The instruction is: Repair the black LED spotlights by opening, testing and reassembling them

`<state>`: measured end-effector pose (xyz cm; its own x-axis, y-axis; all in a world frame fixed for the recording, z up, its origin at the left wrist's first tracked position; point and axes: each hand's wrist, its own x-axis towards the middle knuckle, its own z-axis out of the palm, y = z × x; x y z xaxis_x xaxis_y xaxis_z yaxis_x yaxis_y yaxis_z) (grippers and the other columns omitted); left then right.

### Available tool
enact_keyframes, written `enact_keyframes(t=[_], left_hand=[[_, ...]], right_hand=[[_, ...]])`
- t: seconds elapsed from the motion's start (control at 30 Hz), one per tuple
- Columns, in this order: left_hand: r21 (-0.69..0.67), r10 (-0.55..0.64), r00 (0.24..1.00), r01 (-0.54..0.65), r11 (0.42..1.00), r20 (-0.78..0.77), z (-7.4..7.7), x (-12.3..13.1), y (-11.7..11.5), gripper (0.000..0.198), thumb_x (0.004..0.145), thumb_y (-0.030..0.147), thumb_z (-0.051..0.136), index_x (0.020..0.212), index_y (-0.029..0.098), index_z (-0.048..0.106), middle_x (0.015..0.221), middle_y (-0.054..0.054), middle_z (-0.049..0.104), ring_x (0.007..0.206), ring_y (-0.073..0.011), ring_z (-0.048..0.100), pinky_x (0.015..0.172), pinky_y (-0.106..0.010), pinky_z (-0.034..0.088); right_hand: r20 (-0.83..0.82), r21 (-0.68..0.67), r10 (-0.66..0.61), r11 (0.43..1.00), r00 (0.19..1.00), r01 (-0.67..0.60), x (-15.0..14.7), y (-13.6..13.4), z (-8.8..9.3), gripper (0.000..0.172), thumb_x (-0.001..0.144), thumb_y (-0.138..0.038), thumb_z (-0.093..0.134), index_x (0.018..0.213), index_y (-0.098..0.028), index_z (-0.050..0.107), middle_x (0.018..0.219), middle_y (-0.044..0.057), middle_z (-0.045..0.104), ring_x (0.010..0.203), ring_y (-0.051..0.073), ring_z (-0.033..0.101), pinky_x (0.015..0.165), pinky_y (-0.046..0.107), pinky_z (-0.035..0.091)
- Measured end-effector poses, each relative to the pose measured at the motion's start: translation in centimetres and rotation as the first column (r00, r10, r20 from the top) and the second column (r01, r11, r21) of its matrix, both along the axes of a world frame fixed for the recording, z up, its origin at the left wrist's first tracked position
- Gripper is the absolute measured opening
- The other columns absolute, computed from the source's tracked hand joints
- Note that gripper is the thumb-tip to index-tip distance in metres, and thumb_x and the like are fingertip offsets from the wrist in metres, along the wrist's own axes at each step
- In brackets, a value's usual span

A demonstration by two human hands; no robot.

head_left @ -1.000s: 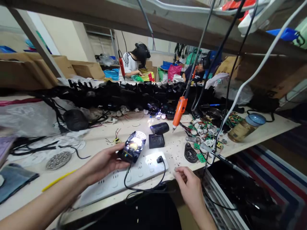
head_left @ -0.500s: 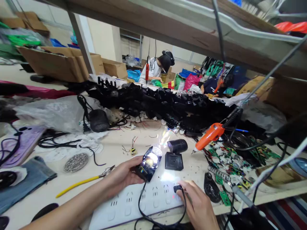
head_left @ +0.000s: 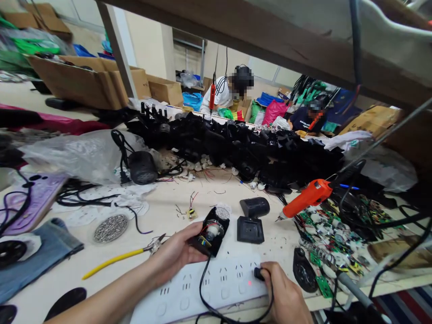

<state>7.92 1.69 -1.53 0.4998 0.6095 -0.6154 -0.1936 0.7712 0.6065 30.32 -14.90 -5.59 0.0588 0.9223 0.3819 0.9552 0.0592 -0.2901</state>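
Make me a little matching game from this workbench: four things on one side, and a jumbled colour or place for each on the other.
Things:
1. screwdriver
2. pliers
3. plug
4. device

Descriptions:
a. held in the left hand
b. pinched by the right hand, at the power strip
c. orange, on a cable
d. yellow handle, lying on the table

Pairs: 1-c, 2-d, 3-b, 4-a
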Motion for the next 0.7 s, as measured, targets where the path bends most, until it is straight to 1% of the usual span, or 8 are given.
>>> enact_keyframes(t=[0.07,0.17,0.3,0.4,0.47,0.53,0.6,0.7], left_hand=[[-0.004,0.002,1.000,-0.002,1.000,-0.003,-0.2,0.0,0.0,0.030,0.085,0.023,0.063,0.112,0.013,0.059,0.080,-0.010,0.071,0.057,-0.0156,0.065,0.059,-0.027,0.057],[-0.008,0.000,1.000,0.000,1.000,-0.002,-0.3,-0.1,0.2,0.033,0.085,0.025,0.063,0.115,0.013,0.057,0.078,-0.009,0.070,0.057,-0.0154,0.065,0.060,-0.028,0.057],[0.038,-0.033,0.999,0.033,0.999,0.005,-0.1,-0.3,0.4,0.042,0.086,0.028,0.062,0.126,0.017,0.052,0.080,-0.008,0.071,0.059,-0.0161,0.066,0.062,-0.029,0.057],[0.070,-0.057,0.998,0.056,0.996,0.009,0.3,-0.3,0.6,0.044,0.087,0.029,0.061,0.129,0.019,0.051,0.086,-0.008,0.071,0.061,-0.0157,0.066,0.062,-0.029,0.058],[0.072,-0.054,0.998,0.052,0.996,0.021,0.4,-0.2,0.6,0.042,0.087,0.027,0.062,0.127,0.019,0.053,0.090,-0.009,0.071,0.063,-0.0151,0.066,0.063,-0.029,0.058],[0.050,-0.029,0.999,0.027,0.998,0.043,0.4,0.0,0.6,0.039,0.086,0.024,0.063,0.124,0.019,0.055,0.092,-0.008,0.070,0.064,-0.0143,0.065,0.063,-0.029,0.058],[0.016,-0.004,0.998,0.003,1.000,0.065,0.4,0.2,0.5,0.034,0.087,0.022,0.062,0.120,0.018,0.056,0.090,-0.007,0.069,0.064,-0.0134,0.065,0.063,-0.028,0.058],[-0.017,0.005,0.995,-0.003,1.000,0.098,0.4,0.4,0.4,0.029,0.088,0.020,0.060,0.117,0.016,0.058,0.089,-0.007,0.068,0.065,-0.0135,0.064,0.062,-0.028,0.058]], right_hand=[[-0.035,0.022,-0.080,0.997,0.996,0.080,0.0,0.3,-0.2,0.030,0.103,-0.034,0.028,0.094,-0.024,0.055,0.076,0.004,0.068,0.060,0.018,0.068,0.054,0.026,0.050],[0.009,0.061,-0.133,0.989,0.991,0.132,0.6,1.0,-0.8,0.029,0.102,-0.035,0.030,0.093,-0.023,0.055,0.078,0.005,0.066,0.061,0.018,0.067,0.053,0.027,0.050],[0.114,-0.033,-0.148,0.988,0.982,0.152,2.5,1.6,-0.8,0.025,0.096,-0.017,0.033,0.095,-0.022,0.058,0.088,0.007,0.065,0.063,0.018,0.068,0.054,0.027,0.052],[0.178,-0.127,-0.126,0.981,0.976,0.150,3.3,1.9,0.7,0.047,0.079,0.004,0.033,0.109,-0.022,0.060,0.109,0.009,0.065,0.069,0.017,0.069,0.059,0.026,0.055],[0.181,-0.113,-0.124,0.983,0.976,0.146,2.6,2.6,2.3,0.057,0.073,0.007,0.033,0.115,-0.022,0.059,0.111,0.010,0.064,0.071,0.019,0.069,0.059,0.028,0.055],[0.044,-0.036,-0.081,0.996,0.996,0.083,0.8,3.9,4.0,0.049,0.078,0.004,0.034,0.114,-0.020,0.058,0.099,0.009,0.065,0.080,0.023,0.069,0.066,0.031,0.056],[-0.141,0.063,0.010,0.998,0.990,-0.001,-1.6,5.7,5.0,0.030,0.090,-0.005,0.038,0.106,-0.019,0.059,0.090,0.007,0.064,0.081,0.021,0.067,0.074,0.031,0.055],[-0.233,0.077,0.064,0.996,0.970,-0.047,-4.6,8.5,5.0,0.016,0.092,-0.012,0.046,0.098,-0.018,0.059,0.085,0.006,0.064,0.077,0.021,0.064,0.070,0.032,0.053]])
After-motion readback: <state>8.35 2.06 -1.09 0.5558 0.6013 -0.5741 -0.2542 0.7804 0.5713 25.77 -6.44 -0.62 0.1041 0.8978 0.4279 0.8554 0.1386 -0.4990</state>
